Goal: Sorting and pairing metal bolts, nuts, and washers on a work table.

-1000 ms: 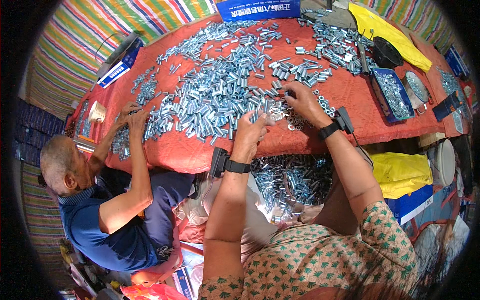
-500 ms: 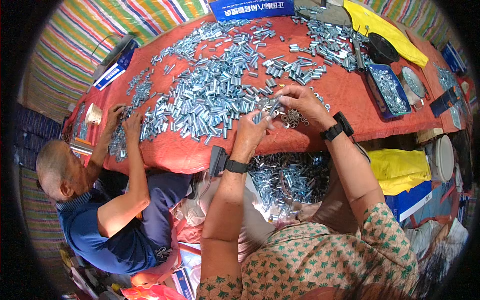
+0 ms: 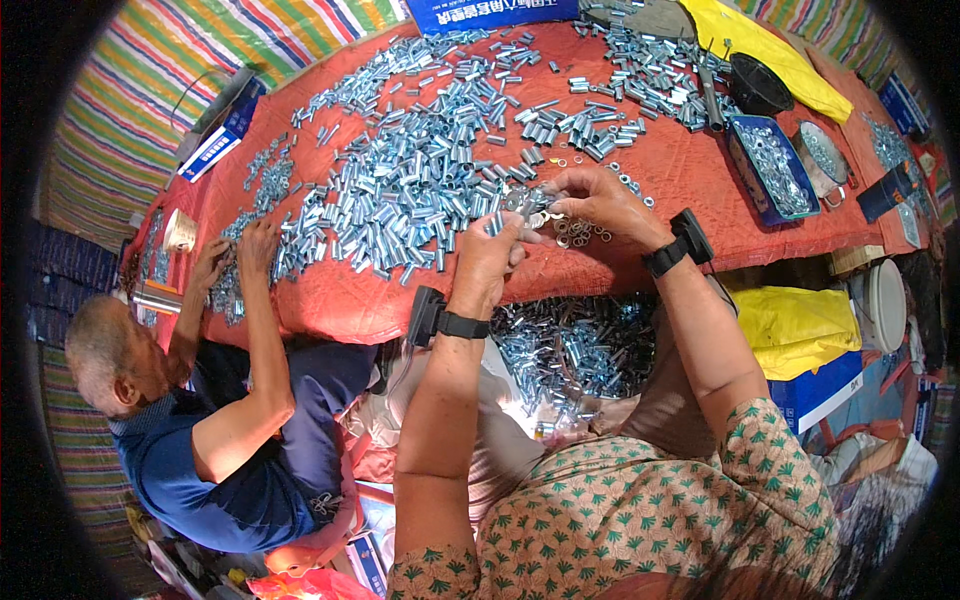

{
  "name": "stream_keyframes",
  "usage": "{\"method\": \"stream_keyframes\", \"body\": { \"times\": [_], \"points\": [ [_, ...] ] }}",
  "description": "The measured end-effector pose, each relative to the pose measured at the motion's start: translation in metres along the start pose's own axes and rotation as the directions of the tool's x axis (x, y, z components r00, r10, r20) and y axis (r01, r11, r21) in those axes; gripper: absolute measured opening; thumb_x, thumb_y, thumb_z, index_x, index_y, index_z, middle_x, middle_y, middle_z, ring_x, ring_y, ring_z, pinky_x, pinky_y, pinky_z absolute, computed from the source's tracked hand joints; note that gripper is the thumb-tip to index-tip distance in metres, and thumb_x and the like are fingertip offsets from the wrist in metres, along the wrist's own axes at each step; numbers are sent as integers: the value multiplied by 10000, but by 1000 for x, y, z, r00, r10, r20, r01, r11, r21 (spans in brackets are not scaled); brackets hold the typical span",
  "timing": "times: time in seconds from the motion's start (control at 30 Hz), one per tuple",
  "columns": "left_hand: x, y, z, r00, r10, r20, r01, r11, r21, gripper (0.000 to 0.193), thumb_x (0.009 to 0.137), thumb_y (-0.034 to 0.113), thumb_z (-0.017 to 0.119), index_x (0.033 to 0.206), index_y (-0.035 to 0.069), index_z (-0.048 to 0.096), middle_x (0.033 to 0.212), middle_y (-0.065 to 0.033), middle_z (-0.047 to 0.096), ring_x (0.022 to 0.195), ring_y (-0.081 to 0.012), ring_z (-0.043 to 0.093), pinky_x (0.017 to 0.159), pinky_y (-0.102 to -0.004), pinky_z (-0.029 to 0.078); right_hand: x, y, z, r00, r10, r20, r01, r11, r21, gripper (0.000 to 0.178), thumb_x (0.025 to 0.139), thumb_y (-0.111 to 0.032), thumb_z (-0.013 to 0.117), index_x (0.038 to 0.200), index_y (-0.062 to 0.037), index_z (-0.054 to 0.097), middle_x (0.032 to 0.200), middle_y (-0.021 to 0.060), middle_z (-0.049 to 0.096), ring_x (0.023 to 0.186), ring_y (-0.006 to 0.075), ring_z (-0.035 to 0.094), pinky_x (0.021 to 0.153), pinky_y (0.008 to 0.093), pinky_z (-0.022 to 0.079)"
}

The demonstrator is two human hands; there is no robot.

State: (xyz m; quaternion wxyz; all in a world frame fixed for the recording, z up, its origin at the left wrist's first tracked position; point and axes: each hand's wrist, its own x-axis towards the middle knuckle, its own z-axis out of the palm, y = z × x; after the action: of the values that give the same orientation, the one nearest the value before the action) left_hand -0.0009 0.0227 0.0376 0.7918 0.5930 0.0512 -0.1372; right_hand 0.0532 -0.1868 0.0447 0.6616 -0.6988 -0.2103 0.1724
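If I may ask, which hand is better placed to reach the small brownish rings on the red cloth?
Probably the right hand: the brownish rings lie close against its near side, whereas the left hand sits mostly farther left.

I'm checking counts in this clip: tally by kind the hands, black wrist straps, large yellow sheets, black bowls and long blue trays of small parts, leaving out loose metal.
Wearer's left hand and right hand: 2
Co-worker's hands: 2
Black wrist straps: 2
Large yellow sheets: 2
Black bowl: 1
Long blue tray: 1
Total: 10
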Motion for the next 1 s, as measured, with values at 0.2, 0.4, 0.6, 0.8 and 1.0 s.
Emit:
{"method": "stream_keyframes", "body": {
  "times": [0.2, 0.4, 0.6, 0.8, 1.0],
  "points": [
    [-1, 2, -8, 998, 22, -60, -28, 995, -99, 121, 964, 142, 581, 955, 30, 537, 841, -142, 683, 469, -33, 391, 393, -180, 293, -17, 9, 11, 973, -209, 97, 196, 525, -828, 202, 775, -119, 701, 955, -28, 676, 862, 128, 616, 853, 329, 613, 739, 405, 488],
    [-2, 2, -3, 1000, 10, -7, -11, 990, -138, 126, 965, 134, 580, 998, 35, 510, 855, -151, 683, 465, -34, 386, 386, -174, 287, -11, 22, 5, 962, -246, 117, 234, 523, -820, 150, 786, -78, 687, 915, -8, 656, 849, 128, 635, 819, 305, 632, 712, 377, 501],
    [-2, -1, -7, 1000, 5, 10, -3, 987, -160, 151, 958, 138, 593, 1013, 22, 513, 846, -151, 677, 471, -36, 396, 389, -175, 292, -13, 7, -4, 962, -251, -109, 130, 769, -626, 58, 823, -16, 644, 864, 14, 615, 741, 70, 647, 655, 167, 615, 608, 297, 490],
    [-2, -10, 1, 997, -58, 42, 63, 992, -112, 225, 953, 163, 609, 1084, -5, 534, 829, -142, 667, 503, -45, 426, 424, -176, 314, -11, 0, -5, 976, -19, -219, -37, 968, -250, 48, 880, -52, 635, 872, -14, 607, 744, -11, 607, 654, 64, 556, 582, 236, 459],
    [-4, -19, 3, 991, -48, 126, 62, 992, -108, 228, 961, 171, 596, 1092, -10, 555, 816, -135, 657, 515, -53, 425, 452, -175, 324, -8, 4, 8, 962, 56, -268, -64, 998, -21, 66, 902, -85, 643, 892, -24, 621, 771, -6, 624, 673, 52, 568, 590, 225, 474]
  ]
}}
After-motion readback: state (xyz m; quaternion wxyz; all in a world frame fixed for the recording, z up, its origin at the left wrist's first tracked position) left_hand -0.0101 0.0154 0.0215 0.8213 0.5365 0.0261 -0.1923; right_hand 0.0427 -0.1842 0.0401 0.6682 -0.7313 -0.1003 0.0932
